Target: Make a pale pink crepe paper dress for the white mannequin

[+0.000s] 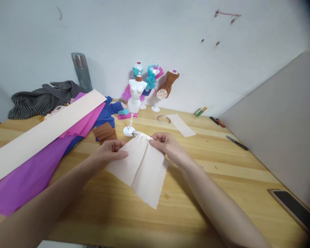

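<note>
The gathered cream paper (145, 168) hangs between the two hands over the wooden table (113, 213), pleated at its narrow top and flaring toward the near edge, with a fold running down its middle. The left hand (110, 151) is nearly closed, thumb in front and fingers behind, gripping the paper's left side. The right hand (166, 144) pinches the upper right edge between thumb and bent fingers.

A phone (290, 205) lies at the right edge of the table. On the left, a long cream strip (49, 129) rests across purple paper (36, 179) and pink paper (89, 120), with blue paper (107, 113) beside them and pleated brown paper (105, 133) near the left hand.

Just beyond the paper's top stands a bare white dress form (136, 90) on a round base. To its right lie a thin ring (164, 119) and a small cream piece (182, 125), then a dark slim tool (237, 143) farther right.

Behind are three dressed forms, one in brown (169, 83) with a cream rosette (161, 93). A striped cloth (41, 98) and a grey bottle (82, 74) sit at the far left, against the pale wall (170, 34).
</note>
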The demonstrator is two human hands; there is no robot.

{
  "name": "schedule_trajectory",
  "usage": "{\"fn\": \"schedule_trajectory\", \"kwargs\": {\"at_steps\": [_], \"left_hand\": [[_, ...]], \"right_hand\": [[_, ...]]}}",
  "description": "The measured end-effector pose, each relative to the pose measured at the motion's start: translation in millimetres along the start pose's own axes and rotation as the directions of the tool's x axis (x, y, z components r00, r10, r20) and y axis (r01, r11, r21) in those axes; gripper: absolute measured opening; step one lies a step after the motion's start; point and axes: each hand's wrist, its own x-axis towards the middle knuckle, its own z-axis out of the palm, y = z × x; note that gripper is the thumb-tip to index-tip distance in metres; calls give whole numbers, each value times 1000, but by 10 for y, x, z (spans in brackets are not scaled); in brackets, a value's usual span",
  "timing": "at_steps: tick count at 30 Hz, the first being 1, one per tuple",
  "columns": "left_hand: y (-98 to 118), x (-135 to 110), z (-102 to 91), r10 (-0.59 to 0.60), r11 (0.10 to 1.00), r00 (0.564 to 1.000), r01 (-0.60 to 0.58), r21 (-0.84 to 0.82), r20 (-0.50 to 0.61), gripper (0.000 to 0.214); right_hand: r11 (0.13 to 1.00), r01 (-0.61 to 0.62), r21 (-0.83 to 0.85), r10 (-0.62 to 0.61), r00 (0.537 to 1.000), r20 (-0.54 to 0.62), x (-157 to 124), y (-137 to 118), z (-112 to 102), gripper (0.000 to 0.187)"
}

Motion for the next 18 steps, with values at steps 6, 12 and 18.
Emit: {"fn": "schedule_trajectory", "kwargs": {"at_steps": [6,12,18], "left_hand": [[28,-13,-67,-59,990,997,53,133,42,48],[107,-34,-81,697,517,705,-367,773,-131,29],[80,-102,11,534,411,811,-495,765,238,30]], "right_hand": [[999,1,-52,-1,1000,-1,0,20,7,33],[978,90,-186,-73,993,97,-58,55,143,24],[838,318,-443,-226,942,248,-226,32,320,10]]}}
